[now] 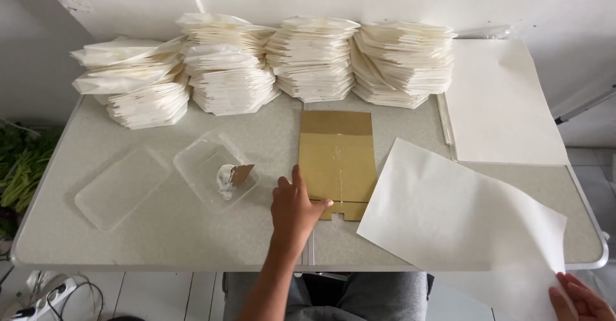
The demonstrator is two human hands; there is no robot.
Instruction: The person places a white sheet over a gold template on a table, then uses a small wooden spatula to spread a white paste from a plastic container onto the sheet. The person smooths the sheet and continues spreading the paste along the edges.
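Head view: left hand [294,211] lies flat, fingers spread, pressing the lower left edge of the brown cardboard template [337,162] on the table [160,237]. Right hand [581,300], low at the frame's corner, pinches the near corner of a white paper sheet [449,215] that lies just right of the cardboard, its edge lifted. A tug on that thin corner could crease or tear the sheet, or nudge the cardboard askew. Left of the hand sit two clear plastic trays [122,189], one holding a glue dab with a small card scraper [232,177]. Behind, stacks of folded paper [308,58]. The right hand's fingers are partly cut off.
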